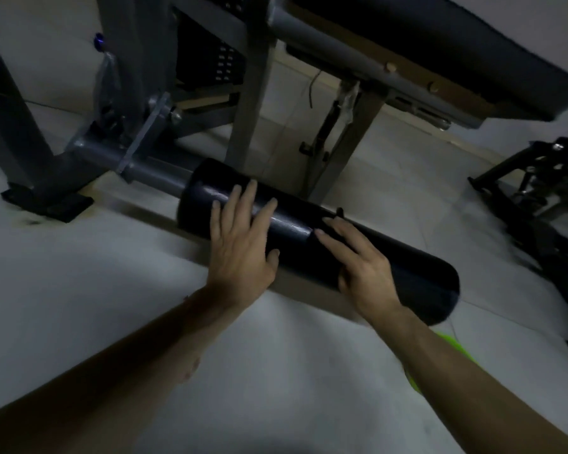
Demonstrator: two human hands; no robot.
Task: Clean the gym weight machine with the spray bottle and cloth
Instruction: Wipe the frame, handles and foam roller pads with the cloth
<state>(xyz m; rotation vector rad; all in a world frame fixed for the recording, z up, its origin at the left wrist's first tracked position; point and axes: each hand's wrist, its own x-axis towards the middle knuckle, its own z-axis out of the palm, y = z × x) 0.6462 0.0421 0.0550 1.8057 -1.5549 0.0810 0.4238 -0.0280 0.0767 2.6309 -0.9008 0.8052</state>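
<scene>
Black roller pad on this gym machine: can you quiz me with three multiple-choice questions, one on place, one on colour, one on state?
1. Where do the left hand and right hand rest? A seat B roller pad C floor
2. Colour of the tube carrying the pad? A red B white C grey
3. The left hand is? A flat, fingers straight B a fist C gripping a bottle
Answers: B, both hands touch the pad; C, the tube shows grey paint; A, its fingers lie straight.

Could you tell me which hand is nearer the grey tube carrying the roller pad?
Left: the left hand lies on the roller pad near the grey tube; the right hand lies farther along, toward the free end.
</scene>
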